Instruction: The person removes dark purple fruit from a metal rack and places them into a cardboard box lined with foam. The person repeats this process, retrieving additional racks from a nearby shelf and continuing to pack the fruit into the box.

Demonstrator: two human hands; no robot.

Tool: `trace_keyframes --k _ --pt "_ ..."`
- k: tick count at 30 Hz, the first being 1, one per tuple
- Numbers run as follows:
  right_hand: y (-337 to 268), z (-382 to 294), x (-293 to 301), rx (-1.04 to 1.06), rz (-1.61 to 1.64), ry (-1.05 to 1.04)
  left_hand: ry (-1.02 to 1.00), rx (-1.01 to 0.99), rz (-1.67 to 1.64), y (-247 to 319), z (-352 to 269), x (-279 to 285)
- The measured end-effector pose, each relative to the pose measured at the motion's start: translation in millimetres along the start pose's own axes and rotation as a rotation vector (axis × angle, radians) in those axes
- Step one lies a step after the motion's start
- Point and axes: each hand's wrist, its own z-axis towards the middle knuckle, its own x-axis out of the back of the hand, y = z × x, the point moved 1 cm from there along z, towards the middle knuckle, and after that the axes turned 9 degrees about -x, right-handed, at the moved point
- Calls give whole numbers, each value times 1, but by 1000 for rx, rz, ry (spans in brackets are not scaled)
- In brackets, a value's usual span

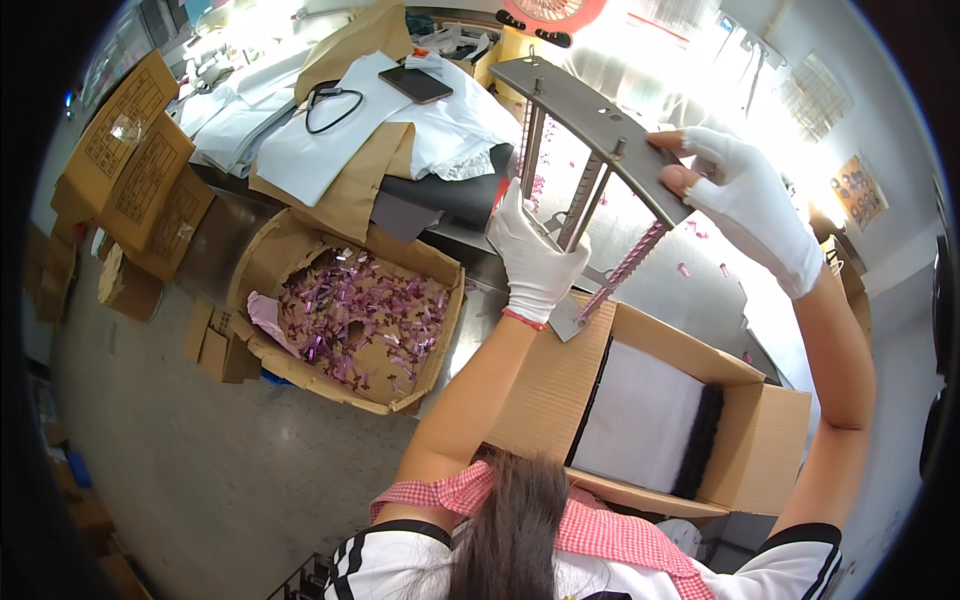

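Observation:
A metal rack (592, 105) stands tilted before me, with a flat grey top plate, upright rods and bolt ends poking through the plate. My left hand (536, 259), in a white fingerless glove, grips the rack low down around its uprights. At the plate's right end, the bare thumb and fingertip of my gloved right hand (742, 195) press on the metal; its other fingers are partly hidden. Small pink pieces are stacked along the near rod (626, 262), above a metal foot plate (568, 324). More pink pieces (360, 315) lie loose in a worn cardboard box (259, 262) to the left.
An open carton (780, 450) holding a white sheet (637, 412) and black padding is close to my body. Loose pink pieces dot the metal table (667, 292). Behind are white sheets (322, 157), a phone (416, 84), a cable (352, 120) and a fan (551, 11).

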Motion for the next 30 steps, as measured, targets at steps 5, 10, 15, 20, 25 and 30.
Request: trace_keyframes --k 5,10,15,20,25,30 --pt "7 -36 11 -40 281 187 -51 -48 44 34 15 30" --pt "6 -81 10 180 178 247 -214 -395 303 70 65 106" --pt "79 -65 -42 -249 595 191 -506 -416 612 53 109 196" --pt "169 -15 -92 -646 1178 504 -669 -404 957 35 117 274" --pt "127 45 -163 -821 1124 -42 -746 -506 899 45 104 291" --pt "5 64 -225 -357 990 -371 -807 -489 828 51 91 287"
